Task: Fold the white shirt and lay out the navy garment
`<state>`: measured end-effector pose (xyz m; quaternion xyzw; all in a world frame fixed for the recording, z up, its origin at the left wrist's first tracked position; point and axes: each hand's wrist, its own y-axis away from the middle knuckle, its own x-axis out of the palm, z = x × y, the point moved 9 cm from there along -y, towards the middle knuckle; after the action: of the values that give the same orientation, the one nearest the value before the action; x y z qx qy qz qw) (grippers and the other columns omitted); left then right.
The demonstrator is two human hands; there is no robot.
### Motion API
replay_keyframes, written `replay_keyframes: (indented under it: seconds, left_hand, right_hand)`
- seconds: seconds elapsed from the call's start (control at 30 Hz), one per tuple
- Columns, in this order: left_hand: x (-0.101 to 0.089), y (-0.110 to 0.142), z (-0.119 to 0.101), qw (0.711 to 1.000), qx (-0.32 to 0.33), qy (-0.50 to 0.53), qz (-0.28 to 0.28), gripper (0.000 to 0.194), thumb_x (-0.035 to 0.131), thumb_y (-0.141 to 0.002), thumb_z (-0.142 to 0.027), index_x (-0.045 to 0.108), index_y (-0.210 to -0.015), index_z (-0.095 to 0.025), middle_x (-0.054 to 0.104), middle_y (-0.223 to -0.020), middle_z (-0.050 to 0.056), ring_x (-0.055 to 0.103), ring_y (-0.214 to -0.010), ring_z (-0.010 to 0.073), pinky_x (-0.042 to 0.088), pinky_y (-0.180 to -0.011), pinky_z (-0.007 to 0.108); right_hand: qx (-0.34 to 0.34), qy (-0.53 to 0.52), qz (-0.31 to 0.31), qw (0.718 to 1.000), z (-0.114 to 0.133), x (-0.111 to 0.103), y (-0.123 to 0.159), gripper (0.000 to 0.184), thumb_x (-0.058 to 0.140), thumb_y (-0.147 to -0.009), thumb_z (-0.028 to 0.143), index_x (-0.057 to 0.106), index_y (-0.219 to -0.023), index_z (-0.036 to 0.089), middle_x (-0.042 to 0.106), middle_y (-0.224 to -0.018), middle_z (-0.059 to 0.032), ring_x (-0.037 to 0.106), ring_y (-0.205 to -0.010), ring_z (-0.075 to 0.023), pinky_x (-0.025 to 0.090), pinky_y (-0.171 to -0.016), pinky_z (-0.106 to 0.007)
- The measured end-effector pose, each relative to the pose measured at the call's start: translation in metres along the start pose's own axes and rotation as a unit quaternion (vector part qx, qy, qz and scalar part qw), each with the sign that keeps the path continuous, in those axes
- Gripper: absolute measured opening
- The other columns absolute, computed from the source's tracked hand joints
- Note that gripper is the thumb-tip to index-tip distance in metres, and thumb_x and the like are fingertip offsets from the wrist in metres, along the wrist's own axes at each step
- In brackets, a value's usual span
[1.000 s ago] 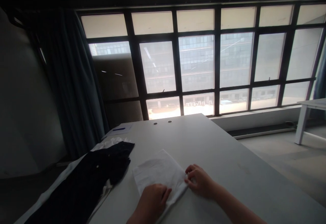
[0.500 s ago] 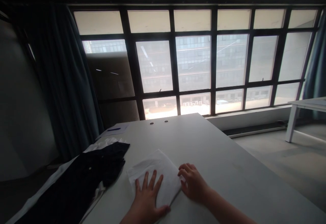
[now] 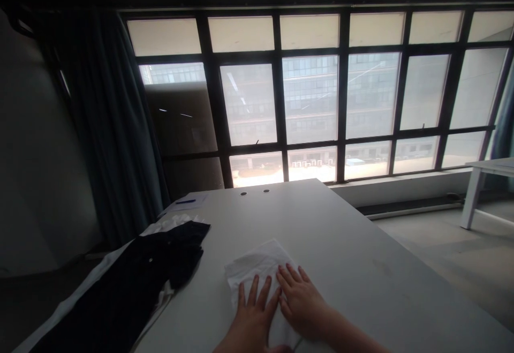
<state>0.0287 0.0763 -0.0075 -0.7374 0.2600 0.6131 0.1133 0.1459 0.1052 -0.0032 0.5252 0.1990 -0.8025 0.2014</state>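
Note:
A folded white cloth [image 3: 256, 267] lies on the white table [image 3: 341, 240], in front of me. My left hand [image 3: 252, 315] presses flat on its near part with the fingers spread. My right hand [image 3: 299, 307] rests flat on the cloth too, right beside the left, its fingertips almost touching the left fingers. Neither hand grips the cloth. The hands and my forearm hide the cloth's near end.
To the left, a dark garment [image 3: 140, 267] lies over the table's edge, with white fabric [image 3: 172, 224] under it. A paper with a blue pen [image 3: 187, 201] sits at the far left corner. Tall windows stand beyond the table, and a small white table [image 3: 485, 173] stands at right.
The cloth has shifted up and to the right on the table. My right hand has moved from the cloth's right edge onto its top, and my left hand has moved right.

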Motion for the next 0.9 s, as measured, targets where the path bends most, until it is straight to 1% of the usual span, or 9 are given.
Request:
replay_keyframes:
  seconds: [0.13,0.27,0.4,0.5,0.63,0.7,0.77,0.83,0.9]
  left_hand:
    - [-0.019,0.005,0.0,0.999,0.018,0.026,-0.009,0.111,0.061,-0.07,-0.089,0.014,-0.16,-0.045,0.008,-0.171,0.002,0.0,-0.155,0.0464,-0.003,-0.118,0.077]
    - [-0.034,0.008,0.001,0.998,0.015,0.051,-0.026,0.083,0.05,-0.088,-0.078,0.03,-0.158,-0.04,0.031,-0.167,0.002,0.019,-0.155,0.0389,0.004,-0.124,0.07]
    - [-0.041,0.008,-0.003,0.997,-0.001,0.056,-0.056,0.054,0.058,-0.09,-0.056,0.054,-0.141,-0.039,0.058,-0.149,0.001,0.039,-0.147,0.032,0.014,-0.126,0.062]
    - [-0.035,0.006,-0.012,0.996,0.008,0.052,-0.069,0.036,0.062,-0.087,-0.043,0.064,-0.122,-0.038,0.065,-0.136,0.0,0.048,-0.14,0.0285,0.019,-0.126,0.057]
    - [0.001,-0.003,-0.02,0.999,0.02,0.028,-0.018,0.041,0.057,-0.089,-0.045,0.061,-0.128,-0.035,0.064,-0.139,0.004,0.049,-0.139,0.0327,0.017,-0.123,0.067]
    - [0.021,-0.008,-0.018,1.0,0.015,0.009,0.001,0.051,0.054,-0.091,-0.044,0.053,-0.141,-0.035,0.056,-0.149,0.008,0.04,-0.146,0.0367,0.016,-0.12,0.073]
    - [0.036,-0.011,-0.017,1.0,0.013,-0.01,0.0,0.058,0.054,-0.092,-0.041,0.046,-0.149,-0.035,0.047,-0.157,0.01,0.03,-0.151,0.0398,0.015,-0.118,0.077]
    - [0.044,-0.012,-0.021,0.999,0.023,-0.028,-0.003,0.062,0.057,-0.091,-0.04,0.044,-0.151,-0.033,0.043,-0.16,0.011,0.022,-0.153,0.0421,0.015,-0.117,0.078]
    - [0.044,-0.011,-0.024,0.999,0.026,-0.039,-0.003,0.064,0.06,-0.089,-0.039,0.044,-0.151,-0.03,0.041,-0.161,0.013,0.02,-0.154,0.0431,0.015,-0.117,0.079]
  right_hand:
    - [-0.005,0.034,0.016,0.999,0.004,-0.008,0.005,0.071,0.033,-0.101,0.06,0.029,-0.161,0.021,0.026,-0.166,-0.0125,0.021,-0.154,-0.0356,0.019,-0.123,-0.059]
    - [-0.003,0.082,0.013,0.997,0.021,-0.02,0.011,0.077,0.049,-0.093,0.06,0.043,-0.154,0.013,0.043,-0.156,-0.0214,0.042,-0.142,-0.0419,0.037,-0.113,-0.061]
    - [-0.016,0.142,0.015,0.99,0.041,-0.017,0.019,0.044,0.057,-0.089,0.039,0.074,-0.118,0.011,0.074,-0.112,-0.0233,0.071,-0.1,-0.037,0.055,-0.088,-0.049]
    - [-0.092,0.144,0.053,0.984,0.058,-0.006,0.027,0.023,0.059,-0.084,0.028,0.078,-0.078,0.018,0.077,-0.078,-0.0139,0.072,-0.07,-0.0274,0.053,-0.069,-0.037]
    - [-0.14,0.076,0.088,0.983,0.064,-0.018,0.031,0.018,0.062,-0.083,0.027,0.075,-0.072,0.019,0.076,-0.072,-0.0054,0.064,-0.057,-0.0179,0.044,-0.057,-0.027]
    - [-0.113,-0.009,0.087,0.99,0.056,-0.033,0.023,0.022,0.057,-0.086,0.027,0.075,-0.076,0.019,0.074,-0.068,-0.0016,0.06,-0.054,-0.0142,0.042,-0.055,-0.024]
    - [-0.087,-0.091,0.034,0.991,0.044,-0.049,0.013,0.027,0.049,-0.09,0.023,0.074,-0.082,0.018,0.074,-0.071,0.0,0.061,-0.059,-0.0126,0.045,-0.061,-0.022]
    - [-0.09,-0.125,-0.044,0.987,0.034,-0.062,0.006,0.027,0.048,-0.091,0.02,0.074,-0.095,0.019,0.076,-0.088,-0.0016,0.067,-0.079,-0.0142,0.049,-0.079,-0.024]
    - [-0.109,-0.109,-0.083,0.985,0.029,-0.06,0.003,0.028,0.051,-0.093,0.023,0.073,-0.11,0.023,0.075,-0.111,-0.0038,0.066,-0.105,-0.0172,0.044,-0.1,-0.029]
